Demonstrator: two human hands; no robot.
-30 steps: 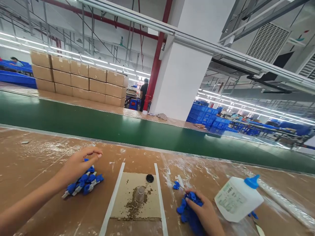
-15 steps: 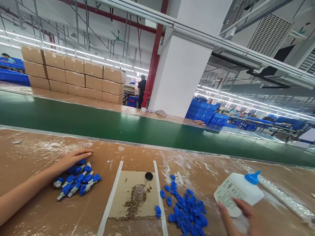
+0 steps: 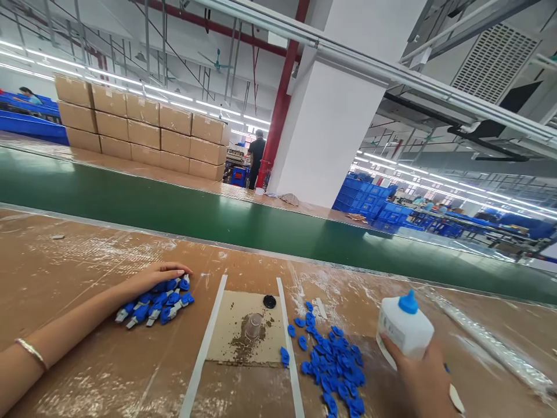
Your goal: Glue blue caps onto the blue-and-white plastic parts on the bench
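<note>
My left hand (image 3: 152, 277) lies flat, fingers stretched out, on the far edge of a small heap of blue-and-white parts (image 3: 153, 305) at the left of the brown worktable (image 3: 69, 261). My right hand (image 3: 424, 377) is wrapped round a white squeeze bottle with a blue cap (image 3: 404, 328), held upright at the lower right. Between the hands lies a cardboard pad (image 3: 243, 337) framed by two white strips, with a small clear cup (image 3: 253, 326) and a black cap (image 3: 269, 301) on it. A scatter of loose blue pieces (image 3: 331, 366) lies right of the pad.
A green conveyor belt (image 3: 217, 217) runs across behind the worktable. Beyond it stand stacked cardboard boxes (image 3: 143, 136), a white pillar (image 3: 331, 128), blue crates (image 3: 361, 200) and a person in black (image 3: 256, 157). A clear plastic roll (image 3: 491, 351) lies at the table's right.
My right hand let the blue pieces spill onto the table, then took hold of the white bottle and stood it upright. My left hand flattened onto the blue-and-white heap.
</note>
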